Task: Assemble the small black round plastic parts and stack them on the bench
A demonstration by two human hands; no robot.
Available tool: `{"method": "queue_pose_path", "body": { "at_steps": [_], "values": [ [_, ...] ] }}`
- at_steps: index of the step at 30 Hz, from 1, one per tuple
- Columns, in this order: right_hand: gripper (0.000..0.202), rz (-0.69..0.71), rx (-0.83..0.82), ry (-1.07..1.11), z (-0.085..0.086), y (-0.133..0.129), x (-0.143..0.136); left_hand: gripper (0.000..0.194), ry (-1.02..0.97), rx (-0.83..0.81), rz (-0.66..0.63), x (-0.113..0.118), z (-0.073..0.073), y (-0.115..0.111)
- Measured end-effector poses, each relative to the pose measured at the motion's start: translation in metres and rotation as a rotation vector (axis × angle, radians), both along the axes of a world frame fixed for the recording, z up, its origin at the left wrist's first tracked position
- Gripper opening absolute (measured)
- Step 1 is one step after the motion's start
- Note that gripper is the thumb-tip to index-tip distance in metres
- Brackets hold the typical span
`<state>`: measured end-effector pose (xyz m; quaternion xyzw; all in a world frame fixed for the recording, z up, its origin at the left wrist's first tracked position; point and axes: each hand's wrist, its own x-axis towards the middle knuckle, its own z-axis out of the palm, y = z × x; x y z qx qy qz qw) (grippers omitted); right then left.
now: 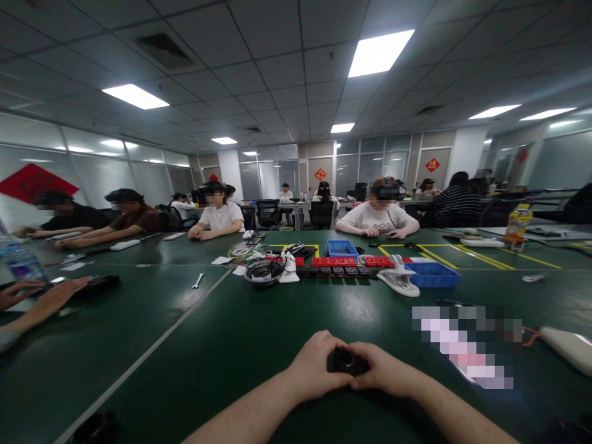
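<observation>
Near the front middle of the green table (208, 345), a small black round object (346, 359) with a ring-like opening on top is held between both hands. My left hand (317, 365) grips it from the left, its fingers curled round the far side and the thumb on the near side. From the right, my right hand (382, 370) closes on the same object, and the two thumbs nearly meet at its near edge. The object's underside is hidden.
Ahead lie a black coiled item (263, 272), a white clip stand (398, 277), red blocks (333, 262) and blue trays (435, 275) (342, 248). A wrench (198, 281) lies left. At right is a blurred-out item (467, 351). A person's hands (55, 299) rest far left.
</observation>
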<state>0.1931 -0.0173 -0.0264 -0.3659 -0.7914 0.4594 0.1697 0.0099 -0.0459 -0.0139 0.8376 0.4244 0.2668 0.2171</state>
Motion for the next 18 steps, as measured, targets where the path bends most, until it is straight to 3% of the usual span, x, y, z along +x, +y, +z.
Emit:
{"method": "queue_pose_path", "body": {
  "at_steps": [12,18],
  "values": [
    [0.036,-0.027,-0.011,0.003,-0.004,0.003,0.001,0.045,-0.046,-0.051,0.025,0.0,-0.005,0.003],
    [0.038,-0.093,0.074,-0.052,-0.008,0.002,-0.003,0.043,-0.054,-0.059,0.058,0.003,-0.009,0.001]
  ]
}}
